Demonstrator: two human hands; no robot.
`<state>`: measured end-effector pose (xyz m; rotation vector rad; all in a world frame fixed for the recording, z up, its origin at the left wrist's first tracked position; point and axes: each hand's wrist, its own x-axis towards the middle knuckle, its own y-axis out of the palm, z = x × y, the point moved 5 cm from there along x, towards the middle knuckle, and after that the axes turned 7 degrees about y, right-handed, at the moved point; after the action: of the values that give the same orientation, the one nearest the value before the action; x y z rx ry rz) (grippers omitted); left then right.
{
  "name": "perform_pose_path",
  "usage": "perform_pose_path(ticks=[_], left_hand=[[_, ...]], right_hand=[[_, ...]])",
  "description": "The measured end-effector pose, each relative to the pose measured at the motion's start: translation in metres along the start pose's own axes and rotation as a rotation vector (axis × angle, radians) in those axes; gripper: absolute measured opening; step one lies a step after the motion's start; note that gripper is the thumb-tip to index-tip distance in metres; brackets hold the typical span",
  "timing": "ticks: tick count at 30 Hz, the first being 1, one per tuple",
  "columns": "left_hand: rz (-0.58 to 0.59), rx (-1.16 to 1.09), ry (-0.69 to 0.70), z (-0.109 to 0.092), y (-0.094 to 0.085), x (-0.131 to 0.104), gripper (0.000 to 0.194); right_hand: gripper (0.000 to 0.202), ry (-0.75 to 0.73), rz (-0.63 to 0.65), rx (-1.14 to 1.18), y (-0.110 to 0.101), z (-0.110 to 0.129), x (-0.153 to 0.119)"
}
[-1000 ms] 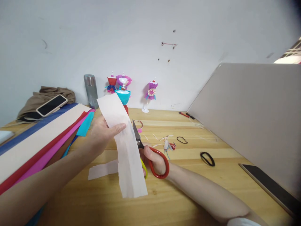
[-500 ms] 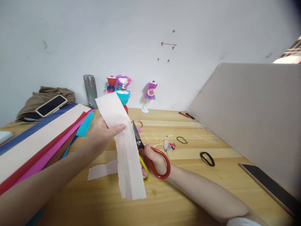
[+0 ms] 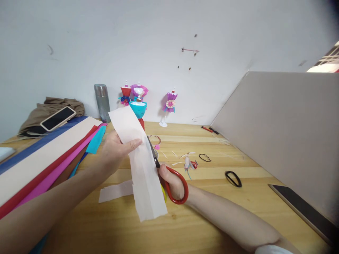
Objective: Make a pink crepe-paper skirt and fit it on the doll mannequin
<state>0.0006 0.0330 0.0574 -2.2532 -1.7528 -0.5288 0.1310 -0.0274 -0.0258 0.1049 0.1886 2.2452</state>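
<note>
Pinching the pale strip [image 3: 144, 173], left fingers [image 3: 134, 144] press together; my right hand [image 3: 172, 181] clasps the scissors [image 3: 176, 185] (red-and-yellow handles) beside it.

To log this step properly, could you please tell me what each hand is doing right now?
Left hand: closed on the pale paper strip.
Right hand: holding the scissors by their handles.

Our right hand [image 3: 174, 182] has brought the scissors [image 3: 185, 192] slightly toward the left edge of the counter [image 3: 212, 218]; their blades now sit partly behind the pale strip [image 3: 147, 183], whose lower end has swung right.
</note>
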Motion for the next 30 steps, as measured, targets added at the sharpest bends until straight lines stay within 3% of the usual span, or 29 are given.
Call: perform_pose_path(ticks=[5,12,21,26,30], left_hand=[[0.008,0.021,-0.012,0.001,0.001,0.000,0.045],[0.037,0.066,-0.039,0.001,0.004,-0.001,0.039],[0.015,0.068,-0.049,0.008,0.002,-0.001,0.045],[0.026,0.037,-0.051,0.007,0.004,0.000,0.043],[0.074,0.014,-0.051,0.005,0.009,-0.003,0.037]], right_hand=[[0.067,-0.072,0.081,0.189,0.003,0.011,-0.002],[0.071,-0.053,0.085,0.187,0.003,0.015,-0.004],[0.066,-0.079,0.048,0.165,0.003,0.016,-0.003],[0.065,-0.098,-0.058,0.126,-0.003,0.009,-0.001],[0.068,-0.104,-0.044,0.095,-0.003,0.012,-0.001]])
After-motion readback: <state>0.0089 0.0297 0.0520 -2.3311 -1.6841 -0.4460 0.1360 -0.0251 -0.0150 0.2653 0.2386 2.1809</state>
